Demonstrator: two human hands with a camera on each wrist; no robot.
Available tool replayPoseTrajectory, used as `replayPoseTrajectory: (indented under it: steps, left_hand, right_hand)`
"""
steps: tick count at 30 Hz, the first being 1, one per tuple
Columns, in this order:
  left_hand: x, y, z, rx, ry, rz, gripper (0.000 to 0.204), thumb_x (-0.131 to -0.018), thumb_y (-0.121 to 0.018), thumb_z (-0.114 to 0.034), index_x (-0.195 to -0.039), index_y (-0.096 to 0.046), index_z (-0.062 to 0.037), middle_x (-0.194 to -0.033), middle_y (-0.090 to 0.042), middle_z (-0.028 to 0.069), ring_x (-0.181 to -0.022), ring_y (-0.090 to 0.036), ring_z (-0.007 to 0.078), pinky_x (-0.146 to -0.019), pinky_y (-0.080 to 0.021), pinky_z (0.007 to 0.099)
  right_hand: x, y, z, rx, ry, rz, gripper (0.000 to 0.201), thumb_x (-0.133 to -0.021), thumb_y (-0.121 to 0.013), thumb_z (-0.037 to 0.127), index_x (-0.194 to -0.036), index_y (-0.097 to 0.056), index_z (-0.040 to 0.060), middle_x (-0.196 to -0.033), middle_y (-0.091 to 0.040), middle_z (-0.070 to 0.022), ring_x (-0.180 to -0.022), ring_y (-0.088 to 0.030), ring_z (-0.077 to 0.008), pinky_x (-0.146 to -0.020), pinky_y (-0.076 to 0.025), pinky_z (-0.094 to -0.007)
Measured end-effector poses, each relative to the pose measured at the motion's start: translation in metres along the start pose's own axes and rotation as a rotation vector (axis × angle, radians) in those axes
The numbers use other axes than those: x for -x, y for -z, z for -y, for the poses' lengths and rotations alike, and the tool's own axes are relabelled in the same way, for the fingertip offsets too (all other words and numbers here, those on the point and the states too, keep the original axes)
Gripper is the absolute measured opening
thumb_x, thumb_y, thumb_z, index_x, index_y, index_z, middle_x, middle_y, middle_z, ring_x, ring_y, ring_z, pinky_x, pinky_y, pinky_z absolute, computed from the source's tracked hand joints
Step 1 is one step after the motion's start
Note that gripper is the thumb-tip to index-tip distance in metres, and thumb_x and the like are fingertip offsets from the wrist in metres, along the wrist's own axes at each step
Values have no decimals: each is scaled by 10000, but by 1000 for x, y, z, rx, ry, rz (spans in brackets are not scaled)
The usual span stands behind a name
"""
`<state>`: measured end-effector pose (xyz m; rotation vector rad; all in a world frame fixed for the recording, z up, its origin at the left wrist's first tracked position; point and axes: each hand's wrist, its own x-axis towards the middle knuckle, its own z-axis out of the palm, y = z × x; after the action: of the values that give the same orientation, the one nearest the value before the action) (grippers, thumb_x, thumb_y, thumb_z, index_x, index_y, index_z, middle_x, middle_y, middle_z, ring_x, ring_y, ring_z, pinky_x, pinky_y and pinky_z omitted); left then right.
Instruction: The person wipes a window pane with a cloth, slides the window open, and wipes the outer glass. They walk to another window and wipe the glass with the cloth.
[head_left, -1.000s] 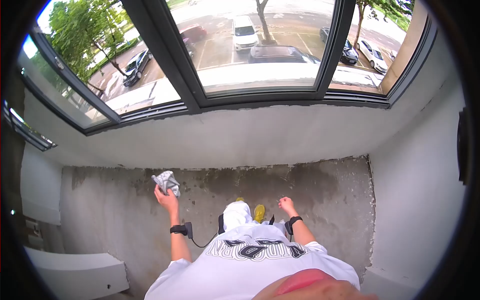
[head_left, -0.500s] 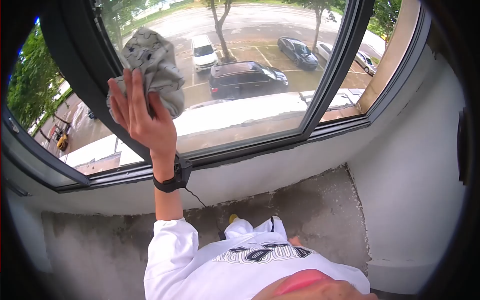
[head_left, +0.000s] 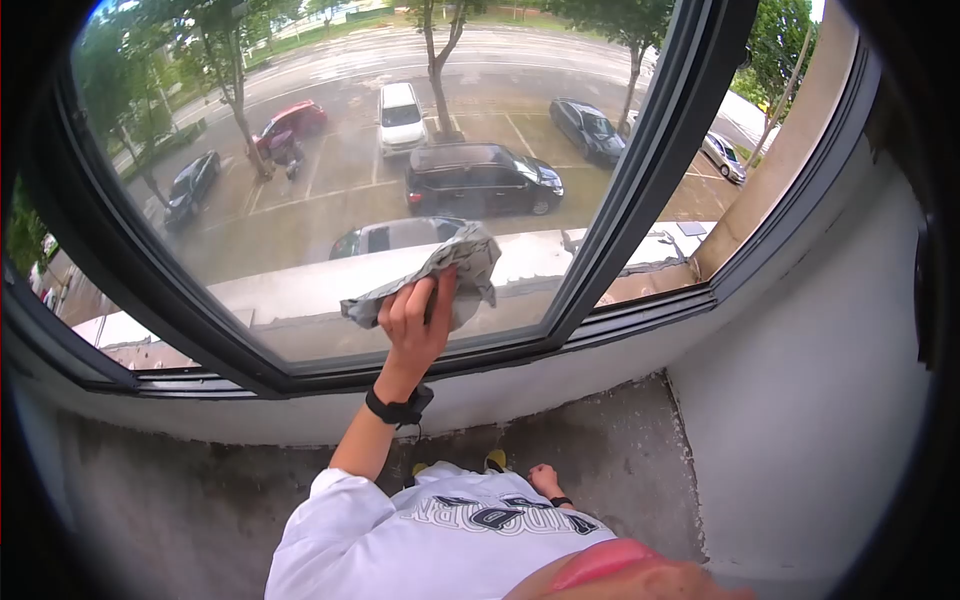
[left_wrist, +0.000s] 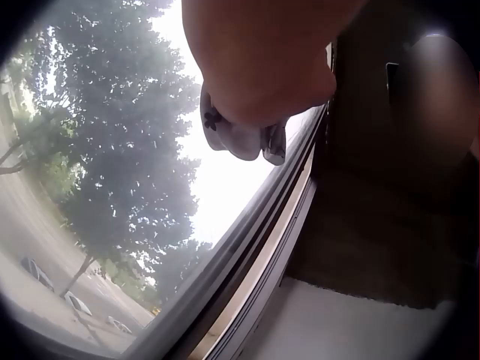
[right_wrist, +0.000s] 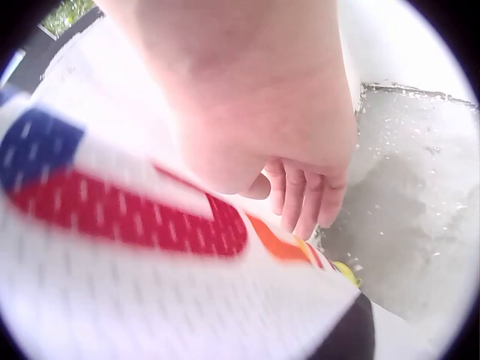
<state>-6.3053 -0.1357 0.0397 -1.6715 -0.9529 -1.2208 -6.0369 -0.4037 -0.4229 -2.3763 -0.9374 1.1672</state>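
In the head view my left hand (head_left: 412,325) grips a crumpled grey patterned cloth (head_left: 465,265) at the lower part of the middle window pane (head_left: 300,215). The fingers are bent over the cloth, which overlaps the glass in this view. From the left wrist, a bit of the cloth (left_wrist: 232,139) with a dark printed mark shows below the left hand (left_wrist: 262,60). Low beside the body hangs my right hand (head_left: 544,480), holding nothing. Its fingers curl loosely next to the clothing in the right wrist view.
A dark window frame (head_left: 640,195) surrounds the glass, with an opening at the right. Below it is a pale wall (head_left: 500,385) and a stained concrete floor (head_left: 620,440). Outside stand several parked cars, among them a black van (head_left: 480,180), and trees.
The left hand has risen with the cloth from low at the left to the window, then moved right and down across the pane. The right hand stays low by the body.
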Motion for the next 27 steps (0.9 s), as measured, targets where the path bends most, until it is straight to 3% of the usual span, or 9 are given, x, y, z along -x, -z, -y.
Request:
replayPoseTrajectory:
  steps: [2, 5, 8, 11, 16, 18, 20, 25, 27]
  left_hand:
    - [30, 9, 0, 28, 55, 60, 341, -854, -569, -106, -1183, -600, -21, -1155, -511, 146, -1071, -474, 324, -896, -399, 428]
    - [69, 23, 17, -232, 230, 169, 408, -910, -499, -82, -1290, -457, 63, -1241, -433, 274, -1112, -443, 432, -944, -361, 508]
    - [29, 44, 56, -338, 533, 88, 462, -926, -401, -6, -1375, -323, 71, -1428, -310, 267, -1329, -290, 412, -1075, -244, 462]
    - [-27, 45, 84, -237, 598, -86, 499, -928, -376, -16, -1414, -278, 42, -1474, -243, 243, -1373, -211, 399, -1107, -181, 436]
    - [-109, 16, 17, 45, 276, 5, 469, -909, -394, -53, -1370, -381, 34, -1456, -291, 241, -1367, -195, 446, -1106, -114, 517]
    - [-108, 2, -22, 270, 84, 197, 486, -859, -450, -37, -1345, -460, -36, -1460, -348, 139, -1375, -249, 368, -1118, -99, 487]
    - [-99, -14, -59, 344, -159, 366, 500, -822, -482, -50, -1321, -497, -72, -1453, -375, 75, -1378, -282, 265, -1135, -133, 416]
    - [-14, -27, -94, 501, -304, 592, 513, -802, -486, -104, -1315, -504, -120, -1456, -367, 34, -1387, -254, 189, -1151, -131, 366]
    - [6, -18, -80, 522, -247, 683, 521, -798, -493, -115, -1318, -498, -112, -1449, -379, 13, -1369, -286, 172, -1149, -125, 361]
  right_hand:
    - [-42, 7, -11, -53, 94, -67, 186, -848, -515, 127, -900, -648, 8, -722, -677, -104, -630, -664, -171, -598, -537, -308]
    - [-50, 50, 33, -105, 314, -102, 209, -866, -482, 114, -947, -636, -4, -773, -682, -111, -679, -668, -183, -640, -537, -311]
    - [-30, 96, 108, -198, 465, -25, 223, -866, -468, 93, -980, -623, -19, -796, -681, -132, -744, -670, -207, -690, -530, -320]
    - [-4, 126, 171, -82, 669, -23, 227, -865, -484, 102, -997, -608, -34, -796, -672, -148, -765, -665, -274, -719, -521, -347]
    - [85, 179, 309, -232, 885, 106, 190, -856, -499, 65, -997, -596, -18, -878, -651, -177, -852, -628, -343, -762, -497, -381]
    - [119, 196, 356, -207, 1225, -98, 178, -826, -499, 6, -980, -589, 1, -914, -625, -156, -855, -602, -335, -750, -487, -383]
    - [142, 207, 390, -221, 1309, -223, 174, -809, -498, -7, -961, -582, 3, -915, -608, -153, -845, -587, -338, -738, -480, -392]
    - [138, 192, 395, -234, 1327, -683, 175, -736, -502, -78, -891, -551, -11, -887, -557, -172, -811, -552, -366, -705, -461, -410]
    - [137, 178, 378, -195, 1287, -658, 201, -729, -502, -86, -906, -561, -11, -918, -572, -169, -825, -564, -358, -722, -473, -405]
